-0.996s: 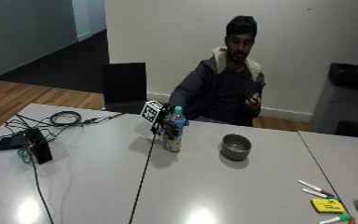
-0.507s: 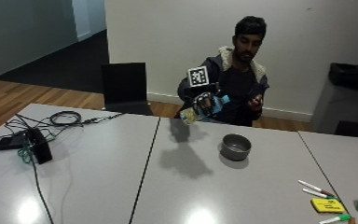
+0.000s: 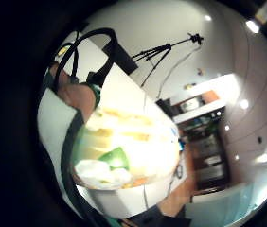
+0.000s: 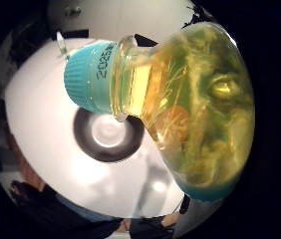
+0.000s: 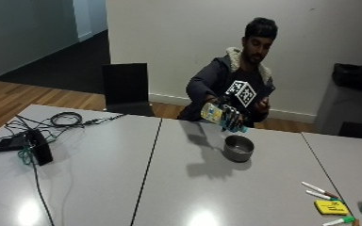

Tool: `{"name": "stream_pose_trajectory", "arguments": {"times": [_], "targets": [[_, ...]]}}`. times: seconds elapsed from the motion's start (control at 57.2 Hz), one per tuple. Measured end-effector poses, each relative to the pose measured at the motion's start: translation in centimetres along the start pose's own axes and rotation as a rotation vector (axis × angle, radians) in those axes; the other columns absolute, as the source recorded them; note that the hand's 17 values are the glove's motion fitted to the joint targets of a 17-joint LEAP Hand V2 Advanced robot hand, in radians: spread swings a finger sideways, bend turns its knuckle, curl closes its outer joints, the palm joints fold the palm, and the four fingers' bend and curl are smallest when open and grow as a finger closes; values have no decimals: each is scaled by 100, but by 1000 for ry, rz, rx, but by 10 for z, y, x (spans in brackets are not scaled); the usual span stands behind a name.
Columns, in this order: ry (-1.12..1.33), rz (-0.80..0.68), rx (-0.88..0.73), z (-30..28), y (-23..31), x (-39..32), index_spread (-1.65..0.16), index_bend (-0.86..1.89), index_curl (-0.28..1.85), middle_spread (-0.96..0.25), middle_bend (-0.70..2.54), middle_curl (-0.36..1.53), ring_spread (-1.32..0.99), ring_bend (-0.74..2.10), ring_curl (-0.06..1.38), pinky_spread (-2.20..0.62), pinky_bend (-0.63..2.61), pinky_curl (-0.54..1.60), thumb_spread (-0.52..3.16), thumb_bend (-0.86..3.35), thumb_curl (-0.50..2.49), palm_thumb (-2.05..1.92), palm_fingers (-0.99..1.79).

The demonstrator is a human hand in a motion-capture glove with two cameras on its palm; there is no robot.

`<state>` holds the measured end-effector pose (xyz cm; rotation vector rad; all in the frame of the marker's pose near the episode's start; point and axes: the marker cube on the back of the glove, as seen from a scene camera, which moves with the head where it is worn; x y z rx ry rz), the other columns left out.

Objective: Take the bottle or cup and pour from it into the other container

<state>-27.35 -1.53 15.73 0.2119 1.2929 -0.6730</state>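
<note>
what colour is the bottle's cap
Teal cap on the bottle; clearest in the thumb side palm view.

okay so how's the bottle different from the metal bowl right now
The bottle is held in the air by the gloved right hand; the metal bowl stands on the table.
The bottle is tipped over with its teal cap pointing down towards the bowl; the bowl sits upright.
The bottle is see-through with a yellowish look and its cap on; the bowl is grey metal, open-topped and looks empty.
Both sit over the same part of the table.
</note>
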Motion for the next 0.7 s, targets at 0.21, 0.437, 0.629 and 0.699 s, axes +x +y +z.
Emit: {"name": "stream_pose_trajectory", "arguments": {"times": [0.21,0.437,0.629,0.699], "targets": [[216,-213,51,7,-6,-31,-32,8,20,-30,29,45,-26,52,40,-2,48,32,61,-3,61,104,106],[261,-251,26,9,2,-45,-33,9,20,-31,29,45,-27,51,40,-2,45,32,61,-3,61,105,106],[257,-226,45,8,-1,-34,-33,9,21,-31,28,45,-27,50,41,-3,45,32,61,-3,61,104,106],[242,-221,33,5,8,-38,-33,9,21,-31,28,45,-27,50,41,-3,45,32,60,-3,62,104,106]]}}
